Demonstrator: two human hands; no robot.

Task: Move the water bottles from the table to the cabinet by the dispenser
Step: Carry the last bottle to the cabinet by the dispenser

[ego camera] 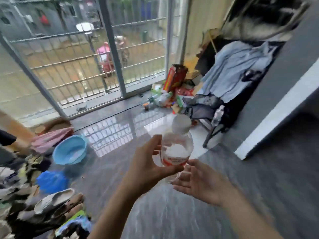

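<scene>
Left hand (146,163): fingers wrapped round a water bottle (176,149), held in the air above the floor (155,213)
Right hand (202,181): fingers spread, palm up, just beside the bottle's base, holding nothing
Bottle axis: roughly upright, white cap tilted away from the person
Nearer hand: left, already gripping; right seems placed to support from below
Count: one bottle in hand; a second bottle (217,115) near the far clutter; desk and cabinet not in view
</scene>
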